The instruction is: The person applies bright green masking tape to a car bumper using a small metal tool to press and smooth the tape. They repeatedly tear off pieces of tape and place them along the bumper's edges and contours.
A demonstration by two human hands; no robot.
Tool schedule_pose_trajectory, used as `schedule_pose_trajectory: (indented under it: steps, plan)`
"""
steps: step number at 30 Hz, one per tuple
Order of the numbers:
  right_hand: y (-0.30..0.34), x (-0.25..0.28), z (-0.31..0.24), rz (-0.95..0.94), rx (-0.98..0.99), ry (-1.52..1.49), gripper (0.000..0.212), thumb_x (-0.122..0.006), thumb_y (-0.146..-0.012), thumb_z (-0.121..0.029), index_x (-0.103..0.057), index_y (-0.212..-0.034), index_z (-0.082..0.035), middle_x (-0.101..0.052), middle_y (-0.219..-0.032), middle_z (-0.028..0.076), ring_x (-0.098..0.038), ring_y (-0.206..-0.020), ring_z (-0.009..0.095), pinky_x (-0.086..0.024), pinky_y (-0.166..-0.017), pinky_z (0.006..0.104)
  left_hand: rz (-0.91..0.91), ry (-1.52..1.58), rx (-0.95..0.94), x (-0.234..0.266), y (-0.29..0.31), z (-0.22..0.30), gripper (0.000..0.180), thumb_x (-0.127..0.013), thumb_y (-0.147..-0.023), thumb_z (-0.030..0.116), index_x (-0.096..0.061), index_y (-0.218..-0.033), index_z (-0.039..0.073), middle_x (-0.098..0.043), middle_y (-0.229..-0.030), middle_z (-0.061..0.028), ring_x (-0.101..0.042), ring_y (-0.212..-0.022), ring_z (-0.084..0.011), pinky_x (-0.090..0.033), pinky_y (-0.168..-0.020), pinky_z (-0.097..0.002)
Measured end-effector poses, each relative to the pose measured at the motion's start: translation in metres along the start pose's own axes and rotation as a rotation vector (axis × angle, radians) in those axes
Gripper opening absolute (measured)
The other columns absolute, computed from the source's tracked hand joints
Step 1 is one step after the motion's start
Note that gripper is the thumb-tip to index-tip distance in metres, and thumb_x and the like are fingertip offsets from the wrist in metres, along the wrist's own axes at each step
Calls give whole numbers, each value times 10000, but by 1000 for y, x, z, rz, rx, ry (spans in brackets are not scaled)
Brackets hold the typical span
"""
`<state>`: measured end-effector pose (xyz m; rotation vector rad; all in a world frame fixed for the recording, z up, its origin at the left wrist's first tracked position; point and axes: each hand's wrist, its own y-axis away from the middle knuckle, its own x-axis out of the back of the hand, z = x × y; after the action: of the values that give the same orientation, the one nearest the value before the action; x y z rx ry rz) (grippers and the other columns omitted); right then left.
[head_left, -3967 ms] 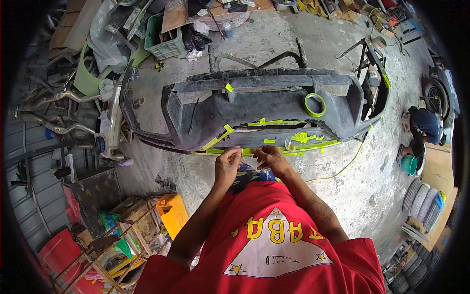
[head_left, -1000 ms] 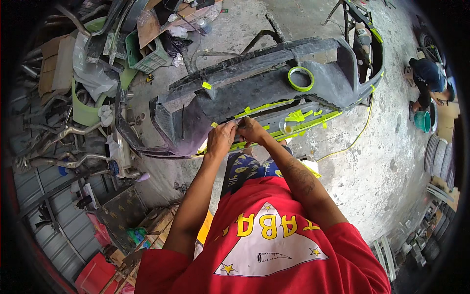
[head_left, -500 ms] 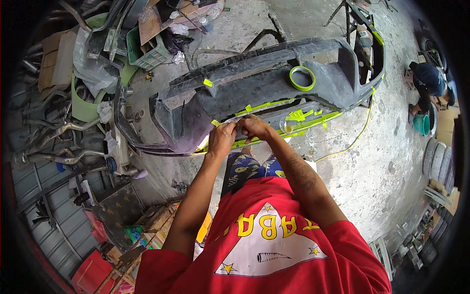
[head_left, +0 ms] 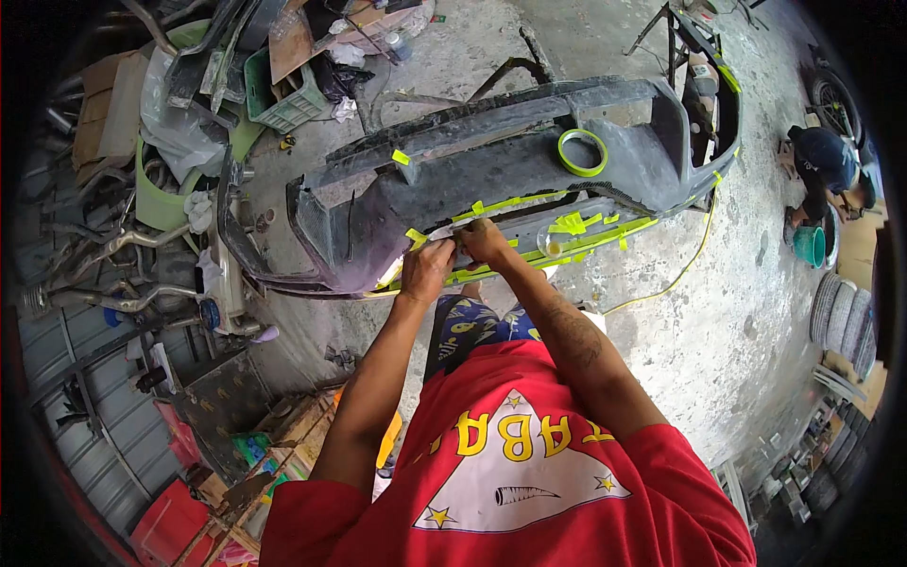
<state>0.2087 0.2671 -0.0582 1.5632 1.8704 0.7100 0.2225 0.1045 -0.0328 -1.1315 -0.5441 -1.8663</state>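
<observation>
Hands at a car bumper, seen from above. The grey bumper (head_left: 425,187) stands raised over the concrete floor (head_left: 680,359), in front of the person. The left hand (head_left: 427,271) and right hand (head_left: 484,243) meet near the left part of its lower slot, fingers bent inward; how far each grip is closed, and whether it has hold of anything, cannot be told. Done, as far as visible: yellow-green tape runs along the lower edge (head_left: 619,234) and the slot's upper rim (head_left: 520,200), with loose pieces (head_left: 570,224) beside a clear cup (head_left: 552,246). The broad upper faces are largely bare. Taping appears partly complete; the stretch beneath the hands is hidden. A tape roll (head_left: 583,173) rests on the bumper.
</observation>
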Motion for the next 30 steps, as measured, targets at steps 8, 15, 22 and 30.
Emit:
schedule_pose_trajectory:
  steps: [8, 15, 22, 30]
  plan:
    - [-21, -5, 18, 54, -76, -132, 140, -651, -925, -170, -681, -945, -35, -596, -718, 19, -583, -590, 146, -518, -475, 335, 5, 47, -4, 3, -2, 3, 114, -709, -804, 51, -615, -866, 67, -660, -783, -135, -664, -729, -381, -512, -605, -482]
    - [-28, 10, 45, 2, 219, 103, 218, -593, -962, -226, -688, -1006, -35, -581, -710, 30, -569, -557, 146, -560, -463, 346, 11, 81, 70, 3, 2, 2, 99, -700, -840, 70, -655, -928, 66, -684, -802, -160, -679, -751, -393, -522, -630, -472]
    - [7, 26, 12, -166, 22, -84, 337, -526, -977, -261, -651, -1184, -27, -606, -755, 70, -632, -626, 187, -624, -522, 405, -34, 142, 230, 10, -9, 6, 101, -662, -923, 141, -678, -977, 57, -703, -838, -201, -687, -774, -412, -527, -658, -471]
    - [12, 33, 11, -208, -25, -48, 450, -562, -938, -248, -574, -1349, -64, -586, -764, 54, -613, -653, 162, -636, -568, 428, 14, 56, 254, 2, -12, 3, 98, -646, -938, 161, -671, -971, 73, -702, -820, -205, -684, -764, -420, -526, -651, -485]
